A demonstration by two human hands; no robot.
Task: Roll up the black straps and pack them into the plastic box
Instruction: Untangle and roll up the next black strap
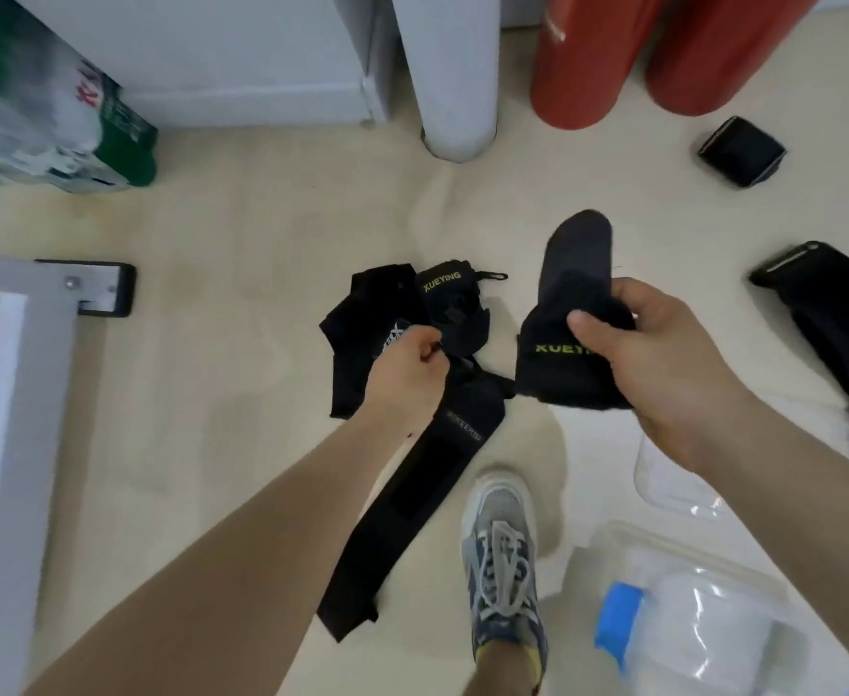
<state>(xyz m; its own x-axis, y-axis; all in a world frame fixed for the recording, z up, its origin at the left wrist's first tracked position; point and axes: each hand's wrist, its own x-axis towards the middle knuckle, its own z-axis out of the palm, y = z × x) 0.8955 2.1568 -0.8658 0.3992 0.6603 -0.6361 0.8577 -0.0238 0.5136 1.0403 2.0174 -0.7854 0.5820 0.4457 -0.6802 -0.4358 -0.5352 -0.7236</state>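
Black straps (pixel 553 374) seemingly in both hands (pixel 404 374) (pixel 663 364)

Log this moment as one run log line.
left hand: pinches black strap pile on floor | right hand: grips XUEYING strap | plastic box: lower right | rolled strap: on floor

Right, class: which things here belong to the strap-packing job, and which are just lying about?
Job: folded strap gripped by the right hand; loose straps pinched by the left hand; rolled strap; strap at far right; plastic box.
Lying about: red cylinders; green bottle pack; white post; white frame.
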